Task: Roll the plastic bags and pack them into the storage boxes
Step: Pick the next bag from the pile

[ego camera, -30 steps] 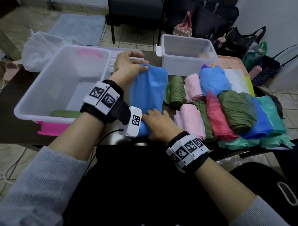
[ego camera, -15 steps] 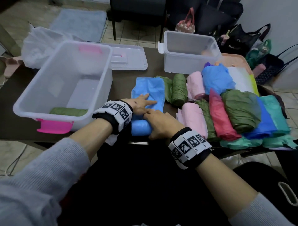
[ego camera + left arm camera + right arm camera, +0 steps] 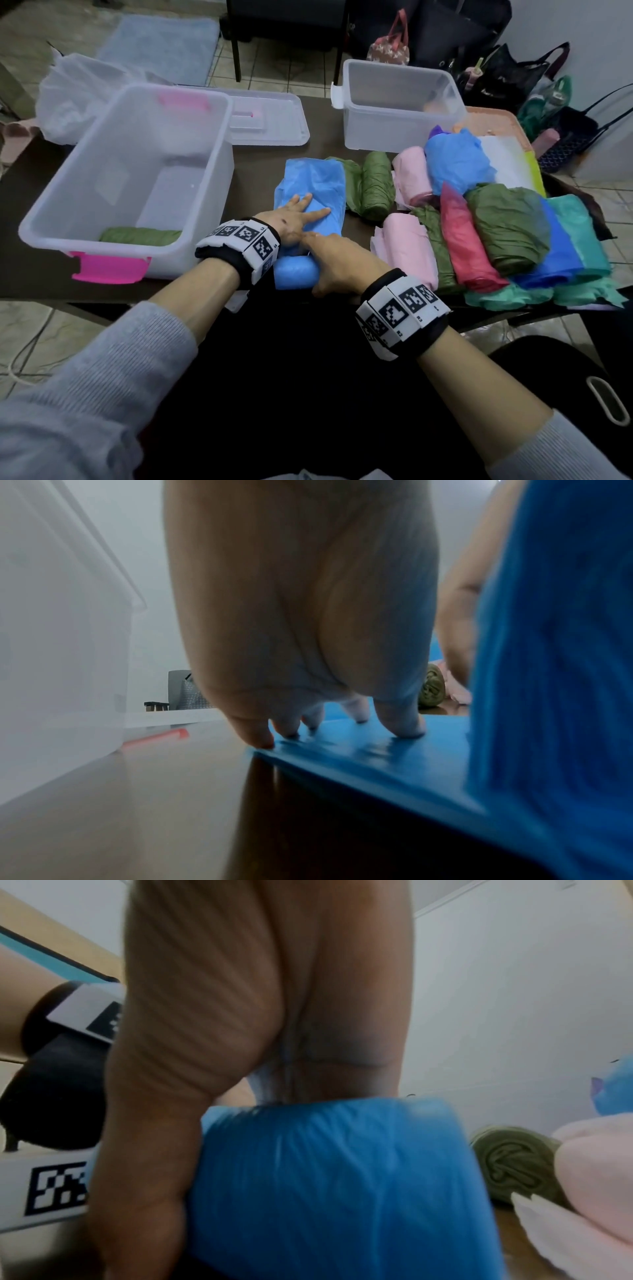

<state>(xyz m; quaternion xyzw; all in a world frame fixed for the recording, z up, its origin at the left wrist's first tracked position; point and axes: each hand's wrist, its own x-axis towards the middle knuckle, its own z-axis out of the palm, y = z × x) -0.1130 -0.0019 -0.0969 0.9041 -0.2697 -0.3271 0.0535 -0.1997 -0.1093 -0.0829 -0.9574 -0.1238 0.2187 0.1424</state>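
Beside the pink-latched storage box (image 3: pixel 126 192), the left hand (image 3: pixel 294 219) presses straight, spread fingers (image 3: pixel 404 723) flat on the blue plastic bag (image 3: pixel 318 185), apparently keeping it taut while the right hand (image 3: pixel 339 263) curls around its rolled end.

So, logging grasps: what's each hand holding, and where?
Right hand grips the blue bag's rolled near end; left hand presses flat on its unrolled part.

Home rm: floor rug (image 3: pixel 161 44), handbags (image 3: pixel 388 46)
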